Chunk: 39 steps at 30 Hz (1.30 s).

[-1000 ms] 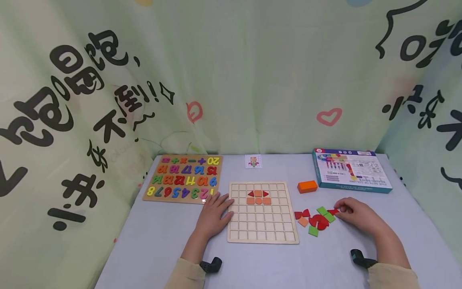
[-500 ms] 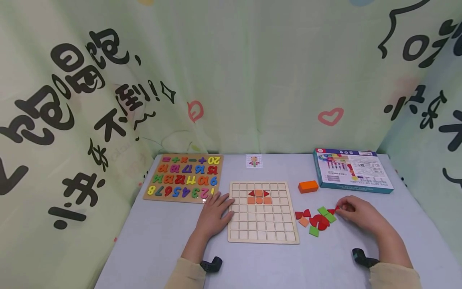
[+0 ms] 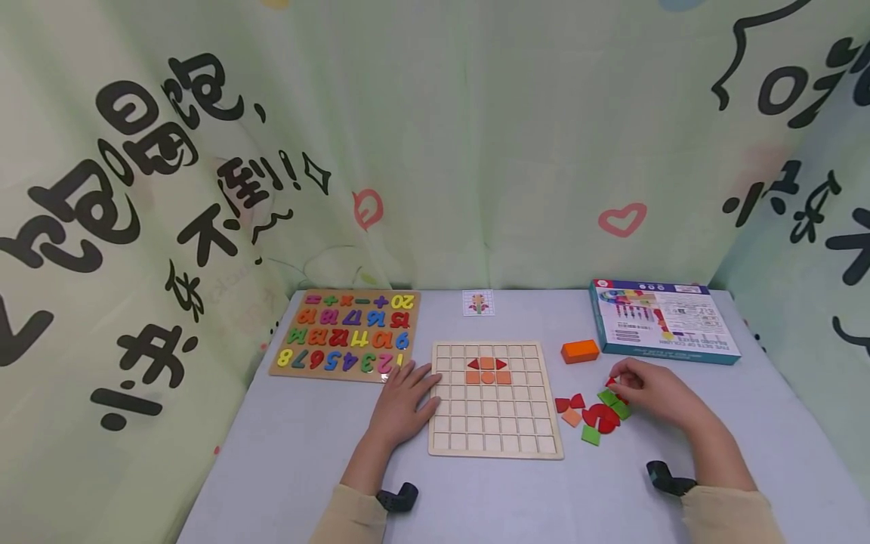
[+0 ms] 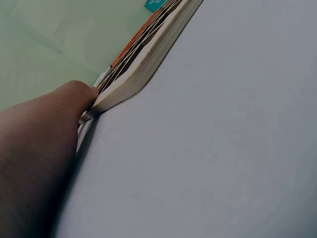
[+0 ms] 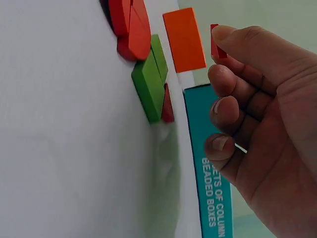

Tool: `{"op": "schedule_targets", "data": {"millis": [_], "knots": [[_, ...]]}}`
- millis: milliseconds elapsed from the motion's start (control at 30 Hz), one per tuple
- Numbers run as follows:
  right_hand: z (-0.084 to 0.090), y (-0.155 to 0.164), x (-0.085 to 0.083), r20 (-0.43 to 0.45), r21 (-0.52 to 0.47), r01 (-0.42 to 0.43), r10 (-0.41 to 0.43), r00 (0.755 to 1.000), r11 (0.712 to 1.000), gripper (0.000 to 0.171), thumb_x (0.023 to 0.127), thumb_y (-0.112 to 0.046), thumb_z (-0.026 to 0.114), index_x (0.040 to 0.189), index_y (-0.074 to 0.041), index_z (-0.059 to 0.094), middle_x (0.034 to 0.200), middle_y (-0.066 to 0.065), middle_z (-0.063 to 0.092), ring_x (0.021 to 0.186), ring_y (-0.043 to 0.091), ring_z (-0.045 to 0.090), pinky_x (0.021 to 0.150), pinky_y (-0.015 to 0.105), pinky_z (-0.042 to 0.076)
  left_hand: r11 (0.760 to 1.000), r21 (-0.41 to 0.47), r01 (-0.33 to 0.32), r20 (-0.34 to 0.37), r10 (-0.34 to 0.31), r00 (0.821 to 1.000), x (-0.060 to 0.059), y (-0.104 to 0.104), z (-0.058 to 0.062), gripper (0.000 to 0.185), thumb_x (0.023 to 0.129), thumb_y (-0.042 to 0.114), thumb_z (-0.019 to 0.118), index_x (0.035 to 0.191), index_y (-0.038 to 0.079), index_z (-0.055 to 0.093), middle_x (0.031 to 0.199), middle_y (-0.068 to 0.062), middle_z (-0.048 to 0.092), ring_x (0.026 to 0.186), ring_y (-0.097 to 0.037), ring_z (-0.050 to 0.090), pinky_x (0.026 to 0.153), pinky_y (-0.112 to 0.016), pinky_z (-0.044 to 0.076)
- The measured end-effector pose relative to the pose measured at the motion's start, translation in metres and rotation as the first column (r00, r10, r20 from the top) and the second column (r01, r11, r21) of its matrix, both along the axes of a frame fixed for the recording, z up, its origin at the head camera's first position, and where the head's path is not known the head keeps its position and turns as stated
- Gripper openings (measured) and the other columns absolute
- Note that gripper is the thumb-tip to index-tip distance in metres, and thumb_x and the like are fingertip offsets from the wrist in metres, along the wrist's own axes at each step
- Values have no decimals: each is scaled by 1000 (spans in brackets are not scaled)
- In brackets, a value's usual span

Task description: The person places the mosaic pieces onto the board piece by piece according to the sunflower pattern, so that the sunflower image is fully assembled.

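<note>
My right hand [image 3: 649, 389] pinches a small red piece [image 5: 218, 42] between thumb and index finger, lifted over the loose pieces. Below it lie green squares [image 3: 590, 435], red curved pieces [image 3: 601, 417] and an orange square [image 3: 572, 417]. My left hand [image 3: 404, 404] lies flat with fingers spread, its thumb and fingertips at the left edge of the wooden grid board [image 3: 492, 438]. In the left wrist view the thumb [image 4: 74, 96] meets the board's edge. On the board's upper rows sit orange squares [image 3: 487, 363], an orange circle [image 3: 488, 378] and two red triangles [image 3: 501, 364].
A number board [image 3: 345, 336] lies at the back left, close to the left fingertips. Behind the grid board is a small pattern card [image 3: 479, 303]. An orange block [image 3: 580, 351] and a flat box [image 3: 669, 321] stand at the back right.
My right hand has lifted the red piece from the right end of the loose pieces and moved left and slightly back with it. The left hand stays in place.
</note>
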State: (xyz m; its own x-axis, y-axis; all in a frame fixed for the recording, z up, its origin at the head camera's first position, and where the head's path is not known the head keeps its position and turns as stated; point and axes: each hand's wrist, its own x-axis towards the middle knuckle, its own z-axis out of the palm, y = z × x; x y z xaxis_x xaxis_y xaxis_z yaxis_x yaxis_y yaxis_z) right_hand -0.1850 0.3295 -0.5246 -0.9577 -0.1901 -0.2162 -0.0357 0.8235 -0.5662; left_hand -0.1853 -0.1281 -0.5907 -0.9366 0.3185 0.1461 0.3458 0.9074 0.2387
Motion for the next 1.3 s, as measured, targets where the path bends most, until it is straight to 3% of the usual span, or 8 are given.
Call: {"op": "schedule_targets", "data": {"millis": [300,833,1300], "knots": [[10,-41,-8,27,-37,-32,33,999,999,33,90,-31,71,115,-13,59,83,2,59,75,17,56,59,24,51,1000,4,5,7,-5,1000,0,-1,0,50,97,54,50,143,34,52,154,9,44,151,-22,27,125,-49,19],[20,-102,-15,-7,-82,-115,115,993,990,27,91,-29,71,114,-17,60,77,1,57,67,16,54,55,24,49,1000,0,8,22,-8,1000,-1,0,0,50,98,54,49,143,33,52,155,8,44,152,-22,26,125,-48,17],[-1,-153,-19,-27,-116,-160,158,987,980,22,90,-32,72,105,-21,61,73,-3,56,68,14,52,57,24,44,1000,3,12,18,-12,1000,-1,-1,0,50,98,54,49,143,34,52,155,9,43,151,-22,26,125,-49,18]]}}
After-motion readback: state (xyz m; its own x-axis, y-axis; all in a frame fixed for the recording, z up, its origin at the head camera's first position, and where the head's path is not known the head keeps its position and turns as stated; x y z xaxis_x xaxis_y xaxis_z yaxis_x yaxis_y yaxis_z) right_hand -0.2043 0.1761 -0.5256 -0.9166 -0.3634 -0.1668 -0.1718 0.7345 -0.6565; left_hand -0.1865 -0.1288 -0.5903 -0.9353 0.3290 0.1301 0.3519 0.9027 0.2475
